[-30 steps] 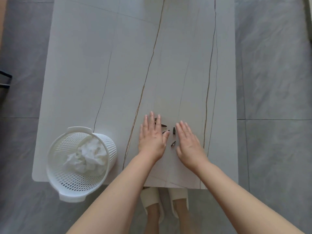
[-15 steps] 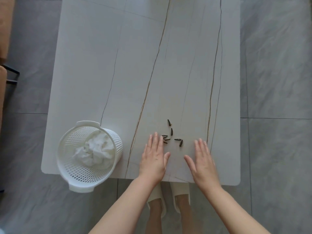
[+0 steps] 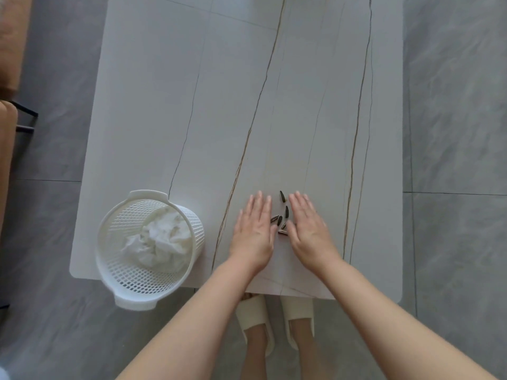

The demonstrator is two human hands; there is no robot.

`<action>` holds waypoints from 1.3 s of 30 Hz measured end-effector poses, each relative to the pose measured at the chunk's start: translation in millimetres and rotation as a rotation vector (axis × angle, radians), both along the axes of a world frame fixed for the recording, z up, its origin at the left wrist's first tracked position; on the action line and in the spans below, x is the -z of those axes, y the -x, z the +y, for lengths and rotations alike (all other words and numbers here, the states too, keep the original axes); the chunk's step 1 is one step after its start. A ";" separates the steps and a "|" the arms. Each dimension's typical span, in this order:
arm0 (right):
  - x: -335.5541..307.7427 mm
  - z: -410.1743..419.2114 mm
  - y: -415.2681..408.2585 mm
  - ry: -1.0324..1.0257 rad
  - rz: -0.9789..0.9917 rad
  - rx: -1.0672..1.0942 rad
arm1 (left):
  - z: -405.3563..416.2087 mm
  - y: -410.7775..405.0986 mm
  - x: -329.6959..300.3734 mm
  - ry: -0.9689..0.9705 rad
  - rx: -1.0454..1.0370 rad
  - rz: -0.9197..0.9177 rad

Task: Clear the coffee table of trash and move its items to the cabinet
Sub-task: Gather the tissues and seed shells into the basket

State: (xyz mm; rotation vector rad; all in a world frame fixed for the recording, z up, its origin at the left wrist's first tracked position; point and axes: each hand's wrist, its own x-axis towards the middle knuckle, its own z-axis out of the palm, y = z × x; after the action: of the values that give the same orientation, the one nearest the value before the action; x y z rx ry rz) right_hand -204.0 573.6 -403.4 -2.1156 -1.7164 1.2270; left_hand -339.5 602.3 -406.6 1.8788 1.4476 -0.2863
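Note:
Several dark sunflower seed shells (image 3: 280, 220) lie in a small cluster on the white marble coffee table (image 3: 192, 105), near its front edge. My left hand (image 3: 253, 233) rests flat on the table just left of the shells, fingers together and extended. Just right of them my right hand (image 3: 308, 231) lies flat in the same way. Both palms face down and hold nothing; the shells sit in the narrow gap between them. A white mesh waste basket (image 3: 120, 286) with crumpled white paper (image 3: 162, 242) inside stands at the table's front left corner.
Grey tiled floor (image 3: 452, 133) surrounds the table. A brown seat (image 3: 11, 45) with a black frame stands at the far left. My feet in cream slippers (image 3: 274, 319) show below the table's front edge.
Both hands have slid forward and closer together, from behind the shells to either side of them. The shells now sit bunched tighter between the hands.

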 end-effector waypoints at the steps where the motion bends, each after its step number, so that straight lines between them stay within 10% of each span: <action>1: 2.5 11.1 -2.5 0.008 -0.017 -0.050 | 10.2 -1.4 1.6 -0.019 0.034 0.027; 39: -0.7 -1.7 -8.7 0.094 -0.012 0.002 | -14.2 -21.7 10.1 -0.084 -0.096 -0.106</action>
State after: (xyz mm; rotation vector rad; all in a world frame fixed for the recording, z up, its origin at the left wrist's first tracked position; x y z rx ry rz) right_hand -195.3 571.9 -402.7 -2.1809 -1.6928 1.3218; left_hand -317.8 588.1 -416.7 1.8551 1.4921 -0.0800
